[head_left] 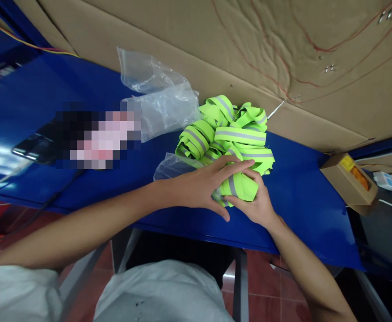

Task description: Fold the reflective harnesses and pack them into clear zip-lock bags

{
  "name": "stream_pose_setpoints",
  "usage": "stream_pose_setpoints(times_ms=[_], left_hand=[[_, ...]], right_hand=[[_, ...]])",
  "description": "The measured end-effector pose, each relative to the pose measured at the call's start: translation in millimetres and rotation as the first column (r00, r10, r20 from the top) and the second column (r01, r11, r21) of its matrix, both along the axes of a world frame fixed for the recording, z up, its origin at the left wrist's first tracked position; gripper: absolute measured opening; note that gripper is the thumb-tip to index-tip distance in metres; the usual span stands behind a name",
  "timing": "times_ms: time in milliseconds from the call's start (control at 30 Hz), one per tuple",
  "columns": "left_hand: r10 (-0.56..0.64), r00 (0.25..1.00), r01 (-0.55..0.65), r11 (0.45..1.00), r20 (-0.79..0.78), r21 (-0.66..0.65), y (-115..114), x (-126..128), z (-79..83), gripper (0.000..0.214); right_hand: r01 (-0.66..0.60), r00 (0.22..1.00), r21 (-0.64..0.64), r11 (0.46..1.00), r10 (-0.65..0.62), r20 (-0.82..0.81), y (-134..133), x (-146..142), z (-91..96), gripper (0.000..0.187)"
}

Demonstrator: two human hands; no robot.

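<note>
While my right hand [258, 203] grips a folded, gray-striped lime-green strap [246, 188], my left hand [204, 185] is spread wide beside it, and I can't tell if it touches | strap: between my hands, near a pile of matching straps [241, 135] on the blue table [299, 188] | clear plastic bags [169, 112]: left of the pile

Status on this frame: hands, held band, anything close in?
Right hand gripping green band; left hand spread around its other side. Pile just beyond. Clear bag near left wrist.

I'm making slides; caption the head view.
Hands around a neon reflective bundle, near more bundles on a blue table.
</note>
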State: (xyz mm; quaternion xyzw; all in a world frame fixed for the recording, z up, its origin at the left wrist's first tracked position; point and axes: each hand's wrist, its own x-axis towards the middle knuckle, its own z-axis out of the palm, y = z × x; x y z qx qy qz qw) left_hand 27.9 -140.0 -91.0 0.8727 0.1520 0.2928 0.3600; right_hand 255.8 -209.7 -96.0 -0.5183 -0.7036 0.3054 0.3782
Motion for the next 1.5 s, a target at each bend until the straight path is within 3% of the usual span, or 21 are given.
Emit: stream_pose_setpoints(times_ms=[67,133,267,333,433,533,633,733,867,933,1033,1133,1200,1300,1400,1500], left_hand=[[-0.003,0.998,0.001,1.0,0.057,0.024,1.3,2.7,-3.2,0.131],[0.053,0.995,-0.063,0.99,0.079,0.129,-0.7,6.4,-5.6,0.128],[0.225,0.974,-0.205,0.885,0.003,0.417,-10.3,14.1,-5.2,0.115],[0.301,0.954,-0.264,0.85,-0.01,0.456,-13.0,15.0,1.1,0.112],[0.317,0.947,-0.317,0.886,0.056,0.339,-11.4,5.6,26.0,0.107],[0.286,0.958,-0.281,0.943,-0.006,0.178,-5.1,-17.7,62.2,0.097],[0.305,0.927,-0.24,0.929,-0.216,0.282,3.8,-41.5,82.3,0.111],[0.354,0.858,-0.171,0.88,-0.371,0.444,12.8,-49.7,72.0,0.114],[0.393,0.833,-0.167,0.85,-0.39,0.5,20.8,-35.5,44.8,0.099],[0.383,0.843,-0.17,0.856,-0.379,0.489,22.6,-24.3,40.7,0.098],[0.32,0.872,-0.155,0.898,-0.371,0.411,25.4,-11.3,46.0,0.104],[0.26,0.895,-0.157,0.944,-0.362,0.289,28.0,-5.3,50.9,0.112],[0.243,0.907,-0.161,0.955,-0.343,0.25,26.9,-3.4,48.9,0.119],[0.271,0.91,-0.148,0.92,-0.315,0.363,19.7,0.0,40.2,0.13],[0.398,0.858,-0.144,0.794,-0.326,0.591,9.9,4.7,33.0,0.138],[0.485,0.805,-0.106,0.684,-0.341,0.722,4.1,7.3,31.5,0.135]], right_hand=[[-0.006,1.0,0.078,0.997,0.004,0.025,-0.8,-1.0,-2.7,0.077],[0.053,0.999,0.081,0.995,-0.052,-0.01,-0.4,-7.2,-3.2,0.079],[0.162,0.97,-0.138,0.977,-0.183,-0.16,3.6,-26.6,2.9,0.065],[0.143,0.934,-0.306,0.941,-0.231,-0.274,6.6,-33.5,8.7,0.063],[0.101,0.826,-0.507,0.856,-0.356,-0.436,12.1,-37.1,19.2,0.069],[0.059,0.739,-0.567,0.822,-0.418,-0.528,20.3,-35.1,29.9,0.075],[0.015,0.716,-0.554,0.832,-0.396,-0.575,30.1,-34.5,36.2,0.079],[0.051,0.718,-0.522,0.852,-0.394,-0.574,37.0,-39.7,33.3,0.079],[0.151,0.774,-0.41,0.9,-0.366,-0.517,37.8,-42.9,19.6,0.08],[0.199,0.83,-0.302,0.932,-0.324,-0.454,36.7,-36.1,14.6,0.081],[0.232,0.929,-0.035,0.972,-0.232,-0.289,35.8,-19.1,14.0,0.078],[0.193,0.979,0.215,0.957,-0.173,-0.107,34.3,-7.7,17.4,0.067],[0.194,0.981,0.29,0.937,-0.191,-0.037,31.7,-8.0,18.7,0.065],[0.261,0.965,0.229,0.938,-0.257,-0.051,26.8,-17.7,17.5,0.069],[0.299,0.943,0.011,0.954,-0.293,-0.157,23.7,-28.9,13.4,0.068],[0.158,0.951,-0.125,0.98,-0.185,-0.249,22.8,-32.7,9.9,0.067]])
